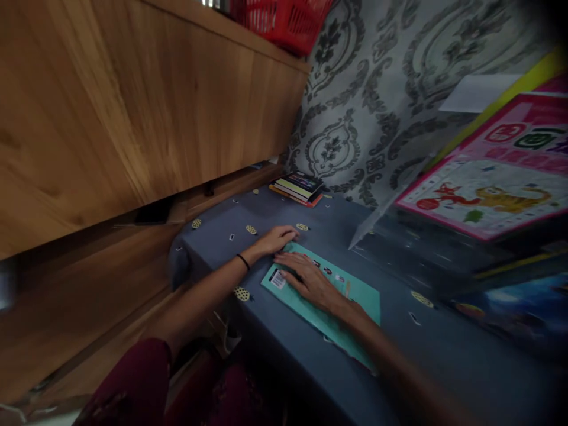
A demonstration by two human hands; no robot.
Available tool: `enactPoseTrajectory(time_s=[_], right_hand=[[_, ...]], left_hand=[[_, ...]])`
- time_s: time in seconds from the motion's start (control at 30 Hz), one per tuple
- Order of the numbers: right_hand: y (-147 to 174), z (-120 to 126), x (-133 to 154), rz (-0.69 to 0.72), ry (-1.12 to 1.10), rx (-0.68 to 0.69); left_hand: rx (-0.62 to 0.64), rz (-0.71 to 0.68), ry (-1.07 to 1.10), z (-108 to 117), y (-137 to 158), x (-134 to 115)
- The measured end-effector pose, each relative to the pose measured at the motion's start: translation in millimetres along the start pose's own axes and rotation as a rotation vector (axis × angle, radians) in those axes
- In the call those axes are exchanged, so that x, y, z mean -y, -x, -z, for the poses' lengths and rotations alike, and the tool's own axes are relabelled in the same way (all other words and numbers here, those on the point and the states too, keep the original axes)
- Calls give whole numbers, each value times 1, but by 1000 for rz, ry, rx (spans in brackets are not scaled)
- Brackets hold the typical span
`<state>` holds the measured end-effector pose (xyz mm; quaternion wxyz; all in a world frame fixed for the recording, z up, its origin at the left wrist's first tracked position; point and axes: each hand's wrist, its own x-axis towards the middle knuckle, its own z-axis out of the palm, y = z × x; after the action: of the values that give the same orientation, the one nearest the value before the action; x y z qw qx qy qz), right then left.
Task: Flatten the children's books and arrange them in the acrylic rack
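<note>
A teal book (308, 309) lies flat on the cloth-covered table, its barcode at the near left corner. My right hand (313, 283) rests palm down on its cover, fingers stretched toward the left end. Beside the book's far left corner is my left hand (280, 238), with a dark band on the wrist. Its fingers are loosely bent and apart from any grip, the tips close to the book's edge. Part of the cover is hidden under my right hand and forearm.
A small stack of books (297, 188) sits at the table's far end by the patterned wall. On the right stand a pink picture book (492, 189) and other items. A wooden cabinet (177, 100) with a red basket (284, 23) on top rises on the left.
</note>
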<state>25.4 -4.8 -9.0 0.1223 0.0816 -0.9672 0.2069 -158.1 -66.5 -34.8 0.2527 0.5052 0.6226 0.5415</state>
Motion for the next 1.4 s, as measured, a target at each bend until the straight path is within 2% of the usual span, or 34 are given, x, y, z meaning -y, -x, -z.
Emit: enactPoseTrajectory(time_s=[0.33,0.63,0.87,1.1,1.4], right_hand=[[-14,-4,-34,-54,110,-65],[-15,3,-13,-178,201,2],[-9,6,-8,-236,144,-26],[34,25,-17,-265,107,-7],[132,55,-36,-360,-1,-69]], left_hand=[[-27,58,67,-1,6,-5],[-48,29,41,0,9,-11],[-21,-28,-100,1,11,-20],[88,-115,-438,-1,18,-33],[120,-124,-615,-3,20,-41]])
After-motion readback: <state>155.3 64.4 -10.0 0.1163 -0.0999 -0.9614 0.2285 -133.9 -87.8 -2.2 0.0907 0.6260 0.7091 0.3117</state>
